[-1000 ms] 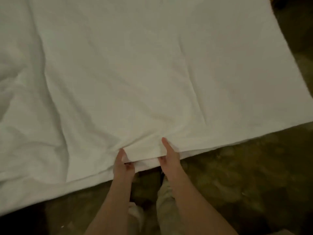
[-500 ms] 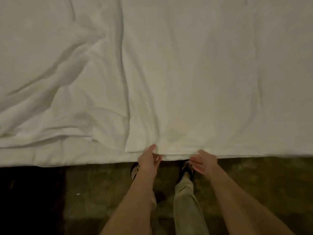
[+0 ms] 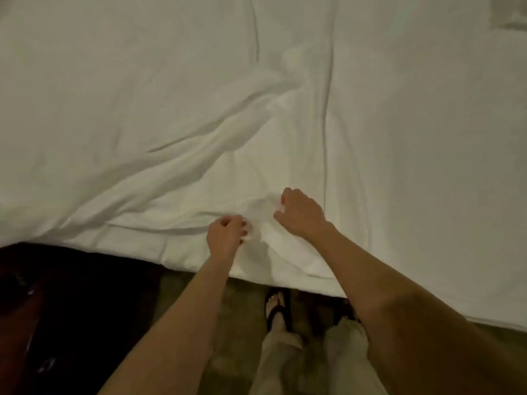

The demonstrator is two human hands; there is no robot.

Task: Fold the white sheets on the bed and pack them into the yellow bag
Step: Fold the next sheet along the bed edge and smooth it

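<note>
Dim bedroom: at the bed's (image 3: 85, 252) near edge, left hand (image 3: 225, 236) and right hand (image 3: 302, 213) are bunching the rumpled white cotton sheet (image 3: 199, 109), each grip clamped on cloth; gathering uneven layers risks a crooked fold.

Both hands' fingers (image 3: 281, 201) bunch the white sheet (image 3: 199, 109).

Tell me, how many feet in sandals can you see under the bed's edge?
1 clearly: a sandalled foot on the floor, just below the white sheet. A second dark shape sits to its right beside the right forearm; it may be another sandal, mostly hidden.
</note>
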